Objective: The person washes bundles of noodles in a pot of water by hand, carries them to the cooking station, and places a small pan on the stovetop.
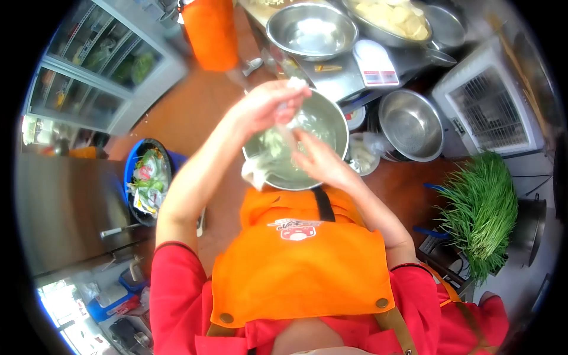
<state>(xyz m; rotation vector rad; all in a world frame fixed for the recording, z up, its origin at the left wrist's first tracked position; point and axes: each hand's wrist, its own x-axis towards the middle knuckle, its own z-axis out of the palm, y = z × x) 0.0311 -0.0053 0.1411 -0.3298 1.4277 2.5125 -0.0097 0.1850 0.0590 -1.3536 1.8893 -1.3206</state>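
Note:
A metal bowl sits close in front of my orange apron, with pale pieces inside that are too blurred to name. What looks like a clear plastic bag lies in it, its whitish edge lapping over the rim at the lower left. My left hand is raised over the bowl, fingers closed on the bag's upper part; a bit of white shows at the fingertips. Lower down, my right hand reaches in from the right, fingers apart and slightly blurred, beside the bag. Whether it touches the bag is unclear.
A steel counter at the top bears a basin, a white scale and a bowl of pale slices. An empty metal pot and green chives are right, a waste bin left. Other people stand nearby.

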